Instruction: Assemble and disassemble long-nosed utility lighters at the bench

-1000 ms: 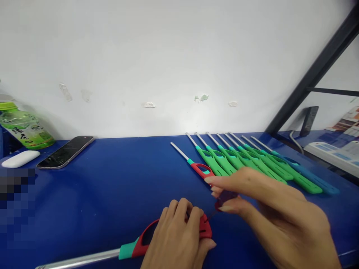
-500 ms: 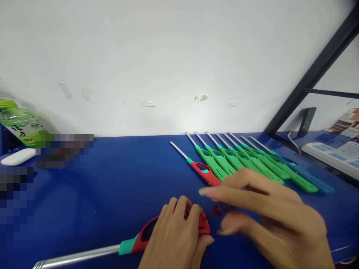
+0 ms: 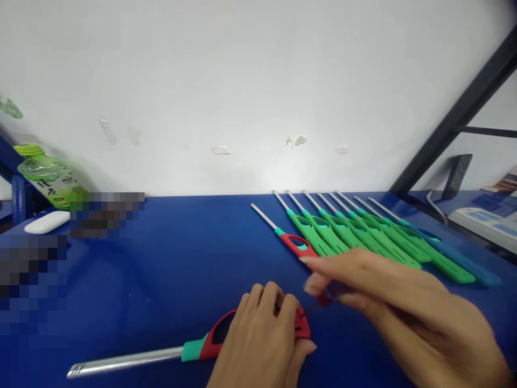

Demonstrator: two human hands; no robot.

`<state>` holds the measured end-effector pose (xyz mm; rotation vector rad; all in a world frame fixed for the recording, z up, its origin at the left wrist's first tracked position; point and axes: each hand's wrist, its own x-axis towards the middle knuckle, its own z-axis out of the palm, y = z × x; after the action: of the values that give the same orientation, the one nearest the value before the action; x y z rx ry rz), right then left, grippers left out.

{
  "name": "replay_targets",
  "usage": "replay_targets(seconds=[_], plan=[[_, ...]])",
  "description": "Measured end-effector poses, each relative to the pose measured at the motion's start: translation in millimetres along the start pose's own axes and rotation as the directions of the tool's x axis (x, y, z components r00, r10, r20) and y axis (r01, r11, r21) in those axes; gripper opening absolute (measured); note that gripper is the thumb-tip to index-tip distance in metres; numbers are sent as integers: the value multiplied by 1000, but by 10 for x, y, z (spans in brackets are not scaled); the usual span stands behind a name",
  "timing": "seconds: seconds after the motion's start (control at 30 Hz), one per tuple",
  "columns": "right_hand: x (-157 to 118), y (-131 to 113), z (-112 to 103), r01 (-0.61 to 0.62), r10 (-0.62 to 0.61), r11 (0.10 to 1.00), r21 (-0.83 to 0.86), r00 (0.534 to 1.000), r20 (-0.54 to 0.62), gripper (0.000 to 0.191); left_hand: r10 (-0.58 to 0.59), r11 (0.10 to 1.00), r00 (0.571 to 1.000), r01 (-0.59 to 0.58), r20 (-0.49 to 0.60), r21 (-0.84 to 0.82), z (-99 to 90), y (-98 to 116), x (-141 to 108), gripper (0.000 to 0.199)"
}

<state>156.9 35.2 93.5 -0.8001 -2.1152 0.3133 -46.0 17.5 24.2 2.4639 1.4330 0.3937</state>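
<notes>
My left hand [image 3: 262, 334] lies over the handle of a red gas lighter [image 3: 214, 339], fingers curled round it and thumb at its near side. Its silver tube [image 3: 129, 362] points left, joined to the handle by a teal collar. Just right of the handle's end, my right hand [image 3: 396, 302] is blurred, its fingertips pinched around a small screwdriver [image 3: 324, 298]. Only a dark red part and a faint thin shaft of the screwdriver show; the shaft points at the handle's end. Beyond the right hand lies another red lighter [image 3: 298, 245], its lower end hidden by the fingers.
Several green lighters [image 3: 343, 231] and a blue one [image 3: 464, 258] lie in a slanted row at the back right. A green-capped bottle [image 3: 50, 178], a white rounded object [image 3: 47, 221] and pixelated items are on the left. A white wall [image 3: 242, 97] borders the blue table [image 3: 169, 258].
The right hand's fingers have drawn closer together around the screwdriver. My left hand keeps its hold on the red lighter. The whole view has shifted slightly, so things appear further right.
</notes>
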Motion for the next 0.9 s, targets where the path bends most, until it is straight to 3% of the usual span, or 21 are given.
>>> replay_targets(seconds=[0.13,0.33,0.57,0.73,0.9], plan=[[-26,47,32,82,-81,997,1,994,-75,41,1,1000,1000,-1,7,-3,-11,24,6,34],[-164,64,16,-7,17,996,-94,995,99,50,-16,1000,1000,16,5,3,-47,46,10,35],[-43,53,42,16,-23,998,-63,994,-104,31,5,1000,1000,-5,28,-6,-12,15,17,33],[-90,49,9,10,-5,998,-67,998,70,48,-14,1000,999,14,32,-2,-23,44,21,35],[-85,15,21,35,-36,999,-19,996,-86,27,-34,999,999,34,9,7,-53,84,18,28]])
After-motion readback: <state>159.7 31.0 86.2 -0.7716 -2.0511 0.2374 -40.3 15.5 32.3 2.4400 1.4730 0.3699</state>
